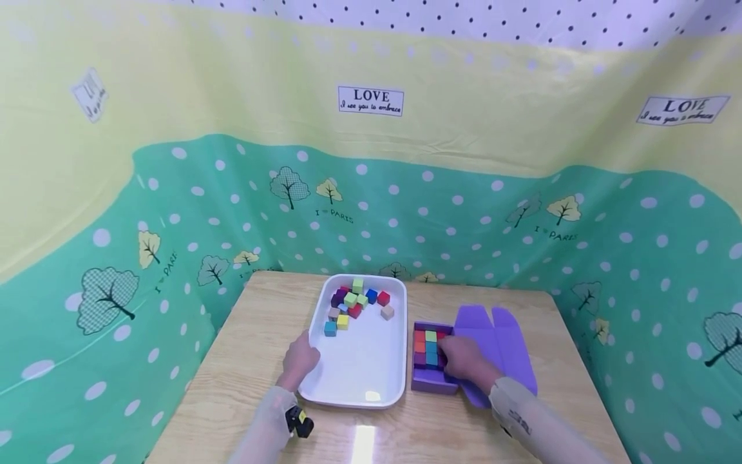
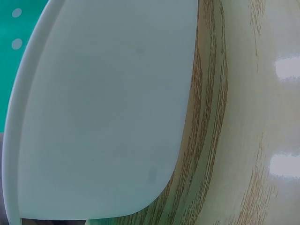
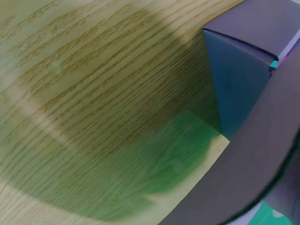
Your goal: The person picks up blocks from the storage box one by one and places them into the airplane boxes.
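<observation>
A white tray (image 1: 361, 361) holds several coloured wooden cubes (image 1: 350, 300) toward its far end. At its left rim, my left hand (image 1: 300, 356) grips the edge, thumb side over the inside. The tray's outer wall (image 2: 108, 112) fills much of the left wrist view. Right of the tray, an open purple box (image 1: 435, 386) contains rows of orange, green, blue, red and purple cubes (image 1: 431, 348). My right hand (image 1: 464, 357) reaches in from the right, fingertips down on the right column of cubes. I cannot tell whether they pinch one. The box's corner (image 3: 243, 79) shows in the right wrist view.
The box's purple lid (image 1: 510, 348) lies folded back to the right, its flaps spread under and beyond my right forearm. Everything stands on a wooden table (image 1: 266, 303). A patterned green and yellow curtain (image 1: 371, 212) surrounds its back and sides.
</observation>
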Tool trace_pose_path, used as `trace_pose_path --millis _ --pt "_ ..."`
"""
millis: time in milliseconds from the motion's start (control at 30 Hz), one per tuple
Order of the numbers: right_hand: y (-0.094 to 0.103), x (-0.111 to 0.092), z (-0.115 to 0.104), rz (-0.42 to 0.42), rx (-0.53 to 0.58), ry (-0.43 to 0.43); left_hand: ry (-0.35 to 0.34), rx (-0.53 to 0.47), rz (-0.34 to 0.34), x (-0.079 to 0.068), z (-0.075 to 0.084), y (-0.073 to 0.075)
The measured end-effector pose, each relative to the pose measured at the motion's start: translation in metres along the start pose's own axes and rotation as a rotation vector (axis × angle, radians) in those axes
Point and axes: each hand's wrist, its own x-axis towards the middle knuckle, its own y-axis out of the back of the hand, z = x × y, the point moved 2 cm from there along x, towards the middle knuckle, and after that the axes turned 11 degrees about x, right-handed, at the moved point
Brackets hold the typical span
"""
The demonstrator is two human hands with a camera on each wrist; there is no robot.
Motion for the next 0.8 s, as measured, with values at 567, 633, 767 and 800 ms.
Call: trace_pose_path --millis 567,633,767,800 --pt "-0.006 -0.011 0.000 0.060 -0.001 0.052 0.008 0.024 0.006 0.001 -0.002 -0.004" --pt "-0.006 -0.013 0.003 0.063 -0.002 0.061 0.009 0.016 0.004 0.001 -0.001 -0.004" --pt "-0.006 -0.015 0.008 0.059 0.012 0.073 -0.001 0.013 0.019 0.001 0.000 -0.002" --pt "-0.005 -0.015 0.008 0.057 0.023 0.076 -0.003 0.016 0.023 0.001 -0.001 -0.001"
